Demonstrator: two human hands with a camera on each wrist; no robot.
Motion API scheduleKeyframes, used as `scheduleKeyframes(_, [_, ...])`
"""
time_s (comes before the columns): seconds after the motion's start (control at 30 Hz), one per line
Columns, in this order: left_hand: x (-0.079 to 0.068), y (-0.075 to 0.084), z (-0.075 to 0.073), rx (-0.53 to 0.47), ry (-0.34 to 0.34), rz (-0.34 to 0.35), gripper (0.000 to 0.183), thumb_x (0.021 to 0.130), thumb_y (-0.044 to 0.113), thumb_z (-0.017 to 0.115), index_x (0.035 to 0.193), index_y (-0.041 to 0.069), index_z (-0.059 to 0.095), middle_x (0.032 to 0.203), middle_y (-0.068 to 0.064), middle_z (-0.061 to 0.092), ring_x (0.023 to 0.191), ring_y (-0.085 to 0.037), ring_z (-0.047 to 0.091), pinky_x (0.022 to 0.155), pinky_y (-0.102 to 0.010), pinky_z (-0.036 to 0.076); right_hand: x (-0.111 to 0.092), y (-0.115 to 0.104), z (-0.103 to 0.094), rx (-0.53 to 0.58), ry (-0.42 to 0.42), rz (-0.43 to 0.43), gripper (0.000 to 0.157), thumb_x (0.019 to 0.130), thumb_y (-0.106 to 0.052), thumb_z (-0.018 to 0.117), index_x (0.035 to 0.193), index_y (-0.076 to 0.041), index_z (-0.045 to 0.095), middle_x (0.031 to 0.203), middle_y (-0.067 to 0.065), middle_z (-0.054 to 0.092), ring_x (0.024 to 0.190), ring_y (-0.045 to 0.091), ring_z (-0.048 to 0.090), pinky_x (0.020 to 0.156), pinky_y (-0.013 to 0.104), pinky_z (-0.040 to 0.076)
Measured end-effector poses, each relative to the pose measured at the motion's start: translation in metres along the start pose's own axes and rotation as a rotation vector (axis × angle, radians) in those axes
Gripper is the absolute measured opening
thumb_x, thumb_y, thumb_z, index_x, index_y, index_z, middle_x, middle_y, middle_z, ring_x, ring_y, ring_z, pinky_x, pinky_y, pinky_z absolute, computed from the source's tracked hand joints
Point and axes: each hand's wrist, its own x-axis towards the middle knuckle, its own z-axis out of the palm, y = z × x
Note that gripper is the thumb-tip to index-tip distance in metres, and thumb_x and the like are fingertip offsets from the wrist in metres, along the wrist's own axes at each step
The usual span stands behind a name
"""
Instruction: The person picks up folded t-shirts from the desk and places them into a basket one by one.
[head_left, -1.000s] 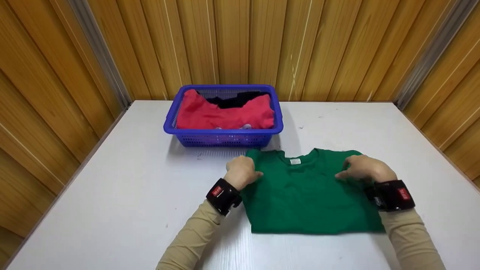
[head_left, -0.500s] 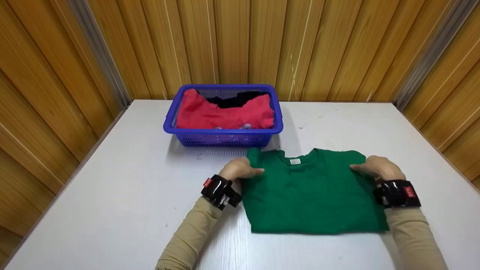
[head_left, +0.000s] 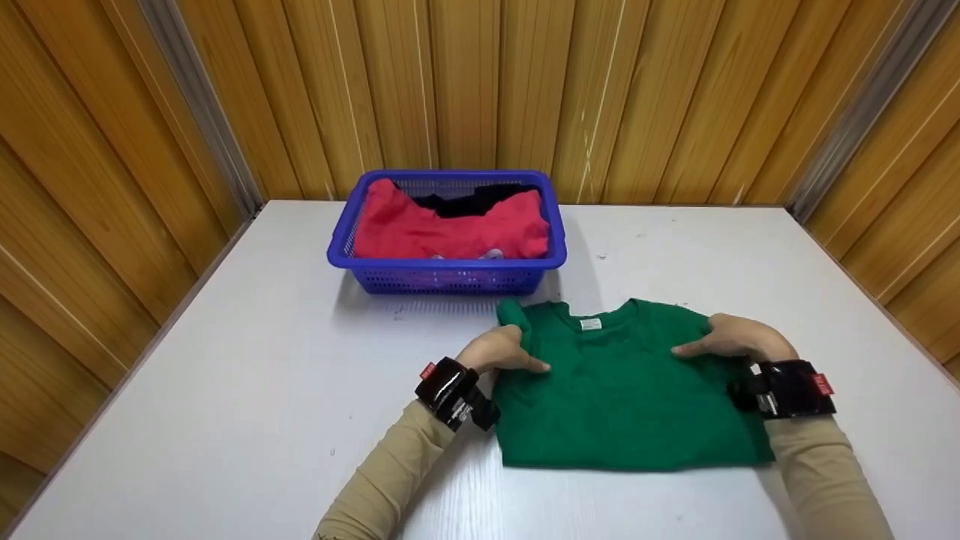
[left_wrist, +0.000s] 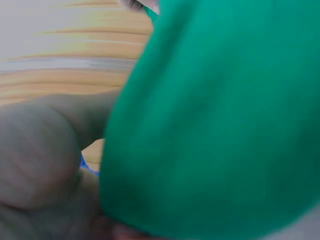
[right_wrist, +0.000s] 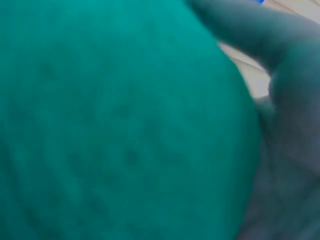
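Note:
A folded green T-shirt [head_left: 622, 397] lies on the white table, its neckline and white label facing away from me. My left hand [head_left: 501, 349] grips its left side, thumb on top and the other fingers hidden beneath. On the opposite side my right hand [head_left: 739, 337] holds the edge the same way, with the thumb over the cloth. In the left wrist view the green cloth [left_wrist: 210, 125] bulges up beside the thumb. The right wrist view is mostly filled by blurred green fabric [right_wrist: 125, 125], with the thumb across its edge.
Behind the shirt stands a blue plastic basket [head_left: 450, 281] with a red garment [head_left: 457, 234] and a black garment [head_left: 480, 201] inside. The white table [head_left: 247, 375] meets wood-patterned panel walls [head_left: 465, 82] at the back and sides.
Both hands shift outward, then back inward along the shirt's sides, thumbs now over the cloth. The shirt's sides are drawn in slightly and its left shoulder bunches up. The basket stays put.

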Motion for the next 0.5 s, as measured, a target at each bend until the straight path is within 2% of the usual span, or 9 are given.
scheduleKeyframes(0.13, [0.0,0.006,0.005,0.095,0.025,0.021,0.053,0.074,0.033,0.081,0.108,-0.003,0.06,0.106,-0.012,0.065,0.098,-0.02,0.058,0.093,-0.038,0.05,0.0,-0.004,0.001,-0.03,0.013,-0.028,0.094,0.086,-0.045,0.064,0.132,0.028,0.025,0.136,0.047,0.03,0.124,0.059,0.035,0.1,0.062,0.037])
scheduleKeyframes(0.27, [0.0,0.009,0.008,0.127,0.036,0.036,0.053,0.075,0.029,0.08,0.111,-0.004,0.059,0.11,-0.015,0.065,0.102,-0.022,0.06,0.093,-0.037,0.05,-0.001,-0.007,0.002,-0.037,0.018,-0.038,0.097,0.084,-0.045,0.068,0.134,0.026,0.024,0.138,0.046,0.028,0.125,0.058,0.035,0.102,0.063,0.035])
scheduleKeyframes(0.33, [0.0,0.01,0.009,0.109,0.039,0.036,0.052,0.075,0.027,0.08,0.111,-0.004,0.059,0.108,-0.014,0.064,0.101,-0.021,0.059,0.093,-0.037,0.05,-0.002,-0.01,0.002,-0.057,0.017,-0.04,0.094,0.082,-0.044,0.069,0.132,0.025,0.028,0.134,0.045,0.035,0.117,0.053,0.043,0.099,0.061,0.038])
scheduleKeyframes(0.4, [0.0,0.01,0.01,0.113,0.043,0.033,0.049,0.075,0.027,0.081,0.108,-0.003,0.06,0.103,-0.012,0.064,0.093,-0.019,0.057,0.089,-0.036,0.052,-0.002,-0.013,0.003,-0.093,0.02,-0.047,0.088,0.081,-0.044,0.071,0.126,0.023,0.036,0.125,0.04,0.045,0.105,0.044,0.049,0.094,0.057,0.043])
scheduleKeyframes(0.5, [-0.001,0.012,0.011,0.132,0.058,0.028,0.049,0.075,0.029,0.081,0.108,-0.002,0.061,0.101,-0.011,0.064,0.088,-0.017,0.056,0.085,-0.035,0.053,-0.002,-0.016,0.004,-0.141,0.029,-0.064,0.076,0.079,-0.04,0.073,0.116,0.02,0.046,0.111,0.03,0.054,0.093,0.032,0.051,0.085,0.049,0.047])
